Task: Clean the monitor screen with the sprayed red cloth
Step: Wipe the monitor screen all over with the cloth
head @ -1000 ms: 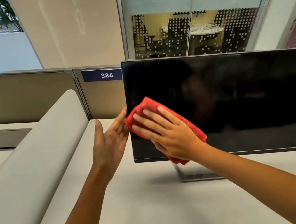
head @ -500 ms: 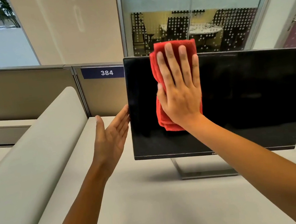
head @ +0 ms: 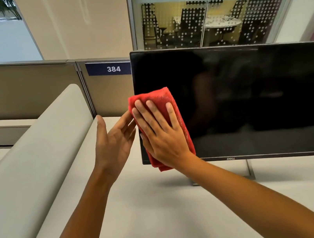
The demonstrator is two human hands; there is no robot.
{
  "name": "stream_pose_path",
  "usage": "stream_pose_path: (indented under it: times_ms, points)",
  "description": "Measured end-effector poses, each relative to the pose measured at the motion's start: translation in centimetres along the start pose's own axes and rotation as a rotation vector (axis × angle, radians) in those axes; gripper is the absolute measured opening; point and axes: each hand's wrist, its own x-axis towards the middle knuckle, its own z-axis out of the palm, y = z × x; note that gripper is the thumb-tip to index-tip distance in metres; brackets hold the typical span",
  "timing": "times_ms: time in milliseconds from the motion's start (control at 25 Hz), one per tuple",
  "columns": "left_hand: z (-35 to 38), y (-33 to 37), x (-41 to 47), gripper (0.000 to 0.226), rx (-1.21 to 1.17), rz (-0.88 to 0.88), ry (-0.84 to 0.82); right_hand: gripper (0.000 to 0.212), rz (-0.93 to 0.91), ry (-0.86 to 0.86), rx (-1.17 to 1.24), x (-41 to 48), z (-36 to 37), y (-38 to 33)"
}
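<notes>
At monitor lower-left corner | my right hand flat, pressing red cloth to screen, down from the top edge | left hand open, steadying left bezel | remaining screen unwiped

Two bare forearms reach into the head view from the bottom edge, one on each side, both slender and uncovered as far down as the frame shows; no cuff or fabric edge appears anywhere along them. The left hand is bare, with no glove, and its wrist is bare too. The right hand is likewise ungloved, its fingers long and slim with short, plain nails. Neither wrist carries a band or strap, and no finger in view carries a ring.
</notes>
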Motion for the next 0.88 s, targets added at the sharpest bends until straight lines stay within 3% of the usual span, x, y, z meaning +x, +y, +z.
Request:
stream_pose_path:
  times_ms: [360,880]
  points:
    - [0.4,-0.1,0.0,0.073,0.167,0.050,0.021,0.062,-0.107,-0.056,-0.046,-6.7,0.4,0.6]
    - [1.3,-0.3,-0.4,0.068,0.185,0.047,0.059,0.065,0.549,-0.015,-0.219,-17.6,-4.9,12.7]
